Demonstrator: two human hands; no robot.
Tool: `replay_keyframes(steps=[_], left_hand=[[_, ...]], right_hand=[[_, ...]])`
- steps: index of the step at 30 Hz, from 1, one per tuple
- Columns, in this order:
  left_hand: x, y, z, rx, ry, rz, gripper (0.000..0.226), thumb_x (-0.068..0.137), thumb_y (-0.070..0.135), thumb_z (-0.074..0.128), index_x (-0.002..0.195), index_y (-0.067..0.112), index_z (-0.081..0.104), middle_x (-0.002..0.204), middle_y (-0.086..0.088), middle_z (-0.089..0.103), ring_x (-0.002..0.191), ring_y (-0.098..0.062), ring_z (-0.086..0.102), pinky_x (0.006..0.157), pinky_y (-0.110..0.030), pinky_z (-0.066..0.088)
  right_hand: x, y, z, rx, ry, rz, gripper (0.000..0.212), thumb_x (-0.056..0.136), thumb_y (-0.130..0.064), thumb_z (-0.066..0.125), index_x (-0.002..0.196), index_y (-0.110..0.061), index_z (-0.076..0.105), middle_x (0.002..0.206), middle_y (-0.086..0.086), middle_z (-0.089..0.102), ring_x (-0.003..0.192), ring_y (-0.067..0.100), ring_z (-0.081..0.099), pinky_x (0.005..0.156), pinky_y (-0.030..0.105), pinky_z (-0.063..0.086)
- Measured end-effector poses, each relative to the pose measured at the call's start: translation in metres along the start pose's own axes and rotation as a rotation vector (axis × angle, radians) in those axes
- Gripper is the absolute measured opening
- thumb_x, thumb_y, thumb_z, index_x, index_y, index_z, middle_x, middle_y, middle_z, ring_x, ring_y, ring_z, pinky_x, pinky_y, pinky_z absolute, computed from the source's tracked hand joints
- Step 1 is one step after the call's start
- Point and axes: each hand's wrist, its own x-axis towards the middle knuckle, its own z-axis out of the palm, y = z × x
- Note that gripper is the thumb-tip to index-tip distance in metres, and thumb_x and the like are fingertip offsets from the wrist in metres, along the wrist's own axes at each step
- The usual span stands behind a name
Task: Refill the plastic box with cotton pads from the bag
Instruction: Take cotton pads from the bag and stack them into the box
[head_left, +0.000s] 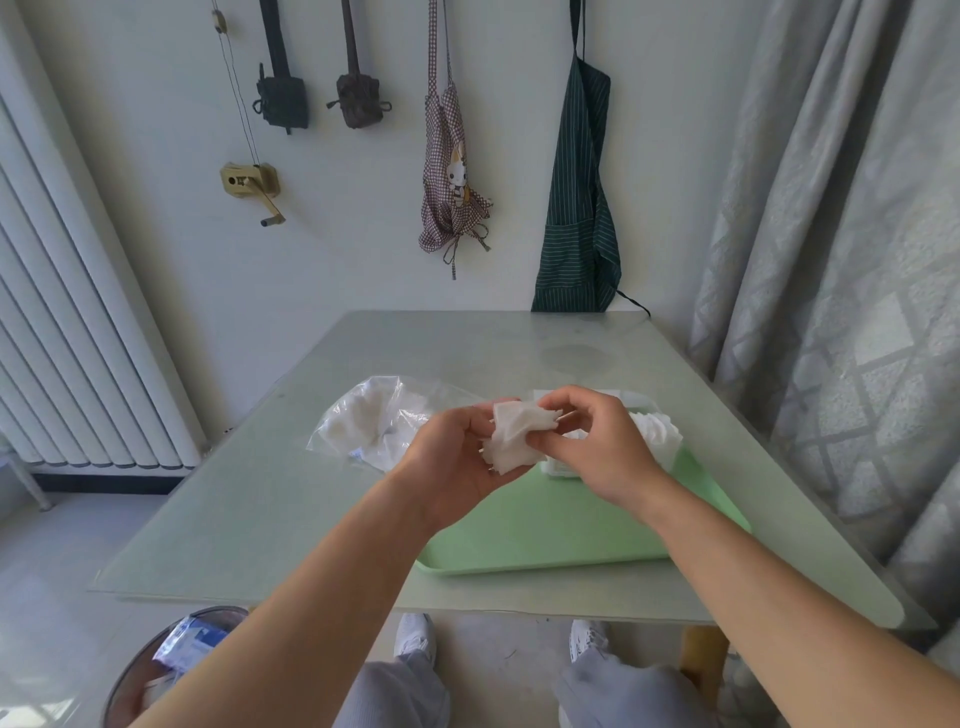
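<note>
A small stack of white cotton pads (514, 436) is held above the table between both hands. My left hand (457, 467) cups the stack from below and the left. My right hand (592, 441) pinches its right edge with thumb and fingers. A clear plastic bag (369, 421) with more white pads lies on the table to the left. Behind my right hand stands the plastic box (654, 431), with white pads showing at its top; most of the box is hidden.
A light green tray (550, 530) lies on the grey table (260, 509) and carries the box. A bin (171, 665) stands on the floor at lower left. A radiator is at left, a curtain at right, and aprons hang on the wall.
</note>
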Motion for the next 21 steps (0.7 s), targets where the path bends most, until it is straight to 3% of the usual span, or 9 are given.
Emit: replay_keyframes(steps=[3,5,7,11,16,19,21], left_hand=[[-0.002,0.001,-0.004,0.218,-0.017,-0.009,0.046,0.074,-0.001,0.045,0.115,0.004,0.066,0.111,-0.017,0.065,0.099,-0.030,0.061,0.089,-0.037,0.053],[-0.004,0.003,-0.007,0.365,-0.041,-0.004,0.048,0.071,0.001,0.056,0.118,0.007,0.065,0.106,-0.014,0.064,0.093,-0.027,0.061,0.077,-0.031,0.051],[-0.005,0.006,-0.010,0.481,-0.083,-0.010,0.052,0.072,0.002,0.063,0.124,0.005,0.062,0.106,-0.013,0.066,0.095,-0.026,0.062,0.080,-0.032,0.051],[-0.004,0.011,-0.007,0.701,-0.095,0.016,0.045,0.074,0.002,0.075,0.117,0.010,0.066,0.105,-0.008,0.072,0.099,-0.022,0.065,0.102,-0.042,0.047],[0.006,0.009,0.001,0.808,0.030,0.144,0.039,0.075,0.009,0.083,0.111,0.014,0.068,0.092,-0.001,0.063,0.082,-0.015,0.067,0.085,-0.037,0.058],[0.012,0.006,0.003,0.791,0.083,0.195,0.036,0.077,0.011,0.082,0.110,0.013,0.067,0.092,-0.001,0.063,0.078,-0.012,0.067,0.078,-0.031,0.059],[0.016,0.004,0.004,0.790,0.101,0.202,0.037,0.079,0.014,0.080,0.113,0.013,0.065,0.092,0.000,0.065,0.075,-0.009,0.067,0.073,-0.026,0.058]], right_hand=[[-0.001,-0.002,-0.005,0.001,-0.048,0.012,0.025,0.077,-0.008,0.082,0.080,-0.029,0.068,0.085,-0.008,0.069,0.074,-0.002,0.062,0.070,0.030,0.055],[0.000,-0.002,-0.009,-0.007,-0.098,0.024,0.023,0.076,-0.009,0.083,0.080,-0.028,0.071,0.086,-0.002,0.072,0.078,0.003,0.065,0.073,0.035,0.057],[0.001,-0.001,-0.013,-0.027,-0.161,0.032,0.020,0.076,-0.009,0.083,0.081,-0.025,0.073,0.083,-0.002,0.073,0.077,0.005,0.065,0.074,0.034,0.056],[0.005,-0.002,-0.017,-0.050,-0.247,0.036,0.016,0.078,-0.005,0.080,0.088,-0.016,0.075,0.082,-0.003,0.072,0.073,0.003,0.064,0.073,0.023,0.053],[0.006,0.003,-0.013,0.166,-0.234,0.189,0.028,0.084,0.009,0.066,0.097,-0.015,0.069,0.095,0.003,0.067,0.077,0.013,0.064,0.065,0.028,0.057],[0.009,0.013,-0.007,0.320,-0.086,0.355,0.026,0.086,0.004,0.067,0.102,-0.014,0.057,0.102,0.008,0.061,0.077,0.018,0.064,0.061,0.030,0.057],[0.012,0.017,-0.006,0.447,-0.084,0.438,0.018,0.091,0.001,0.063,0.105,-0.009,0.058,0.099,0.012,0.067,0.075,0.021,0.068,0.065,0.033,0.060]])
